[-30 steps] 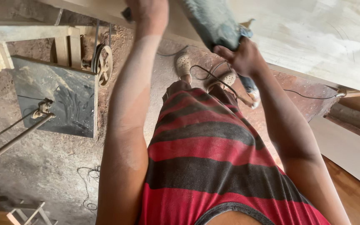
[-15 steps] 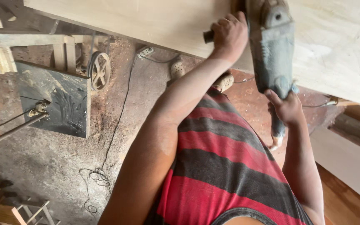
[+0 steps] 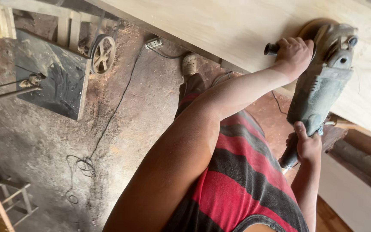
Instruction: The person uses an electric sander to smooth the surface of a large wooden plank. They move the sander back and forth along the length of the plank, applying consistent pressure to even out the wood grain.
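A large grey-green angle grinder [image 3: 323, 81] rests with its disc on a long pale wooden board [image 3: 220, 30] at the upper right. My left hand [image 3: 295, 53] grips the black side handle near the disc guard. My right hand [image 3: 308, 146] is wrapped around the grinder's dark rear handle, below the board's edge. My red and dark striped shirt [image 3: 241, 180] fills the lower middle. One foot in a light shoe [image 3: 189, 64] stands on the floor under the board.
The dusty concrete floor [image 3: 44, 141] carries a thin power cable [image 3: 108, 120] running to a white socket block [image 3: 153, 43]. A dark metal table [image 3: 56, 81] and a wheel [image 3: 102, 53] stand at the left. Wooden frames [image 3: 5, 202] sit at the bottom left.
The grinder has moved from above my chest onto the board. My left hand took the side handle, my right hand shifted to the rear handle, and the view swung toward the board.
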